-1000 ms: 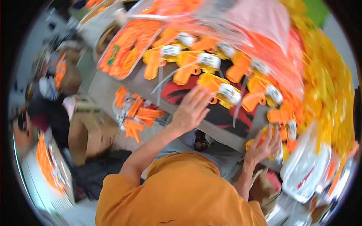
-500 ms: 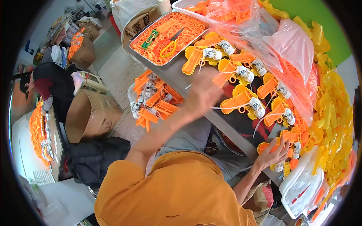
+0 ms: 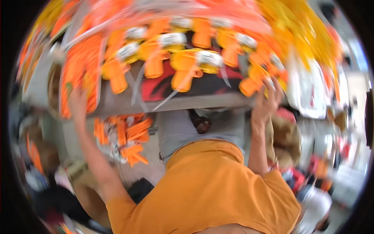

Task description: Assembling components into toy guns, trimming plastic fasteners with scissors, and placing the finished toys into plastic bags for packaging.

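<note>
Toys (image 3: 187,68) crowd worktop (image 3: 183,102) edge, could get knocked off.
Left hand (image 3: 76,98) at tray (image 3: 80,70), right hand (image 3: 267,102) on toy; grips too blurred to tell.

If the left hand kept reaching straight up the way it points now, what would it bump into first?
Most likely the tray of orange parts: the left hand points up at its lower edge. The picture is blurred, so I cannot tell whether it already touches the tray.
</note>
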Available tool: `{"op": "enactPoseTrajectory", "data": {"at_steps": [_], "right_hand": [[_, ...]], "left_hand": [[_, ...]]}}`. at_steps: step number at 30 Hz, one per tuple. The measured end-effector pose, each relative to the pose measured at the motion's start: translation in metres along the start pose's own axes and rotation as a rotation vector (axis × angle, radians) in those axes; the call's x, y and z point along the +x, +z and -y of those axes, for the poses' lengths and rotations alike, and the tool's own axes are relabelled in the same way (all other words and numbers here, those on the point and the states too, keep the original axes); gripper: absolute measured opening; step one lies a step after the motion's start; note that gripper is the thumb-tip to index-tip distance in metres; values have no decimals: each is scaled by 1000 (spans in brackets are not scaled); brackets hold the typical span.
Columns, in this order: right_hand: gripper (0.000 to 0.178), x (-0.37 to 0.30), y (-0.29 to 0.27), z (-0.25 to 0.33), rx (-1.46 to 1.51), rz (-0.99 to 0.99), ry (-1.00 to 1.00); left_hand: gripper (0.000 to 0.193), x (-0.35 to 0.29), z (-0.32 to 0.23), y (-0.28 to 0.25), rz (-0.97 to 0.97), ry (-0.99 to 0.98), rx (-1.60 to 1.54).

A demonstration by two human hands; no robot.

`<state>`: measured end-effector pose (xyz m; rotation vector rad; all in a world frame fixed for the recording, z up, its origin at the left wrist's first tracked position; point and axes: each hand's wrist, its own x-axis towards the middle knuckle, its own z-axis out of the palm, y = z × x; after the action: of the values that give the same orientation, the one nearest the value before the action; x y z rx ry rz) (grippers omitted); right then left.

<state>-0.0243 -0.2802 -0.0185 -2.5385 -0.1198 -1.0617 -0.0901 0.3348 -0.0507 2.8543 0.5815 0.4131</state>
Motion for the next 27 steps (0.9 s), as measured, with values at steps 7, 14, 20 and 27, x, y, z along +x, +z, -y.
{"op": "enactPoseTrajectory", "data": {"at_steps": [7, 14, 20, 27], "right_hand": [[14, -44, -47, -20, 30, -152, 355], [14, -74, -46, -1, 243, -116, 306], [23, -67, -37, 47, 778, 375, 298], [31, -74, -40, 31, 1555, 695, 791]], "left_hand": [[36, 34, 18, -29, 77, -111, -619], [34, 0, -70, -35, -147, -44, -828], [35, -110, -266, -19, 219, 228, -910], [27, -202, -397, 11, 461, 370, -951]]}}
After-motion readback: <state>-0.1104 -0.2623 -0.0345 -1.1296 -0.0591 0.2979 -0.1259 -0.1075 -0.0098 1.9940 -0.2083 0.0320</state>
